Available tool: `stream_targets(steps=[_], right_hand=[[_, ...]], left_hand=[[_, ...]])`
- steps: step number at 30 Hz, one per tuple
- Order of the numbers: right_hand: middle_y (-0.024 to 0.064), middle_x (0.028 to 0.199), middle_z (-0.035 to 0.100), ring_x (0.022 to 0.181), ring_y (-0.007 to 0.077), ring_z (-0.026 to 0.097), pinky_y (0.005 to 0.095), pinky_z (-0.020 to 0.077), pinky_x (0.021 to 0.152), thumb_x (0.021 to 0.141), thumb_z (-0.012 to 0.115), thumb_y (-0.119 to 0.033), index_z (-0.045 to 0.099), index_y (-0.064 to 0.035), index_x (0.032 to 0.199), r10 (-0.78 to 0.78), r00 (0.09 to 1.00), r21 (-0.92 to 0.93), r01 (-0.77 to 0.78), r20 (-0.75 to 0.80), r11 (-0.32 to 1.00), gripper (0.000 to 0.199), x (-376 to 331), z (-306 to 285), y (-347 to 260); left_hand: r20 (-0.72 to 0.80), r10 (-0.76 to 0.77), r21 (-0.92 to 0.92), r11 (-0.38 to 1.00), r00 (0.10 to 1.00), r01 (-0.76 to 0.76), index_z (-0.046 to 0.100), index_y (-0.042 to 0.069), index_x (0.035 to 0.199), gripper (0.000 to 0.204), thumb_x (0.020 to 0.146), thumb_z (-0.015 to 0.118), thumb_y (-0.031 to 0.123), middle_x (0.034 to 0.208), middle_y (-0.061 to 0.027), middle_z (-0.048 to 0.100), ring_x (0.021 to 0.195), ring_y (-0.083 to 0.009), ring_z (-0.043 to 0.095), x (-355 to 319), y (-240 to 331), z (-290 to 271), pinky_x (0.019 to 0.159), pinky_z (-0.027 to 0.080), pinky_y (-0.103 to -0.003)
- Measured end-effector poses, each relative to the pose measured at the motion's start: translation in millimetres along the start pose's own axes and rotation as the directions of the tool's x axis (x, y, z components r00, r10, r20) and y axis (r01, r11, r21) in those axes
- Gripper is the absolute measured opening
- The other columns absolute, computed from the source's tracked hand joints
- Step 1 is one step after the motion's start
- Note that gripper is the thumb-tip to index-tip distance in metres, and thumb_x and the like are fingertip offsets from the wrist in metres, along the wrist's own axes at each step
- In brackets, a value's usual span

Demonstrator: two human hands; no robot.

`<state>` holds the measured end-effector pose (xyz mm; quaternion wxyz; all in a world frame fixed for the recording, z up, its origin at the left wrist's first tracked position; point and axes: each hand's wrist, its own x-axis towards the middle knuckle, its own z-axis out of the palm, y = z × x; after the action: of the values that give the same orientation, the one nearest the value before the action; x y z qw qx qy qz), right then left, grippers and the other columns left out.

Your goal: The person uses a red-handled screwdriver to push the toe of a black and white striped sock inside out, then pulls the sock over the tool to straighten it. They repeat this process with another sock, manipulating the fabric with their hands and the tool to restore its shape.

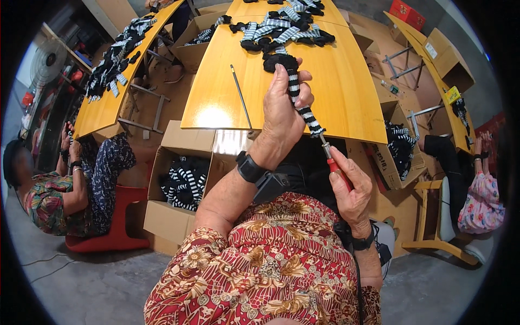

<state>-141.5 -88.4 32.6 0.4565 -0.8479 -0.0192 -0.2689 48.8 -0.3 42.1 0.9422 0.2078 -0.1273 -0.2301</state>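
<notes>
My left hand (284,105) is wrapped round a black-and-white striped knitted tube (307,115), held over the near edge of the yellow table (216,97). At the tube's far end is a bulky black knitted part (279,62). My right hand (352,187), lower and to the right, grips a red-handled tool (337,172) like a screwdriver. Its metal shaft meets the tube's near end; whether the tip is inside is hidden.
A thin dark rod (241,96) lies on the table, with a pile of striped knitted pieces (284,27) behind it. Open cardboard boxes (165,216) (417,172) hold similar pieces on both sides. Other people sit at side tables (111,111) left and right.
</notes>
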Motion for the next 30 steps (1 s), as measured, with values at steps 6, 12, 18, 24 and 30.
stream_targets(steps=[6,12,18,24,30], right_hand=[[0.0119,0.082,0.059,0.067,0.0185,0.055,0.0294,0.0455,0.063,0.083,0.056,0.000,0.059,0.0017,0.121,-0.049,0.988,-0.012,0.048,-0.148,0.999,0.038,7.2,10.5,3.1],[0.0103,0.077,0.053,0.063,0.0229,0.056,0.0328,0.0475,0.057,0.079,0.060,0.004,0.059,-0.0003,0.121,-0.202,0.970,-0.321,0.151,-0.134,0.935,0.043,9.7,19.7,8.4],[0.0102,0.080,0.056,0.064,0.0233,0.056,0.0336,0.0491,0.057,0.077,0.060,0.006,0.058,-0.0010,0.124,-0.198,0.980,-0.305,0.188,-0.003,0.934,0.048,8.7,8.9,4.6],[0.0115,0.084,0.059,0.070,0.0191,0.055,0.0293,0.0470,0.064,0.082,0.056,0.006,0.056,0.0007,0.128,-0.051,0.996,-0.057,0.047,-0.078,0.997,0.046,-3.1,15.6,-3.8],[0.0108,0.082,0.058,0.067,0.0175,0.053,0.0289,0.0457,0.063,0.084,0.056,0.002,0.057,0.0010,0.126,-0.063,0.995,-0.039,0.060,-0.079,0.997,0.042,4.7,10.5,3.1]], left_hand=[[0.033,-0.068,0.107,0.992,0.997,0.064,0.042,0.003,0.128,0.050,0.102,0.031,0.044,0.068,0.0025,0.049,0.046,-0.0040,0.028,-19.1,-15.3,24.8,0.045,0.026,-0.019],[0.028,-0.076,0.183,0.981,0.997,0.070,0.041,0.003,0.130,0.049,0.102,0.036,0.042,0.067,0.0028,0.048,0.046,-0.0040,0.028,-24.2,-24.5,22.0,0.045,0.026,-0.019],[0.007,-0.004,0.081,0.997,1.000,0.004,0.046,0.007,0.120,0.039,0.101,0.040,0.040,0.078,-0.0006,0.055,0.050,-0.0061,0.040,-6.3,-6.8,1.5,0.047,0.034,-0.018],[-0.042,0.108,-0.090,0.990,0.993,-0.111,0.048,0.006,0.118,0.031,0.099,0.047,0.029,0.103,-0.0094,0.061,0.087,-0.0162,0.061,8.8,9.9,3.5,0.074,0.052,-0.025],[0.043,0.012,0.226,0.974,0.999,-0.021,0.047,0.001,0.122,0.034,0.098,0.050,0.026,0.115,-0.0141,0.061,0.099,-0.0206,0.063,4.2,7.7,-1.0,0.082,0.054,-0.030]])
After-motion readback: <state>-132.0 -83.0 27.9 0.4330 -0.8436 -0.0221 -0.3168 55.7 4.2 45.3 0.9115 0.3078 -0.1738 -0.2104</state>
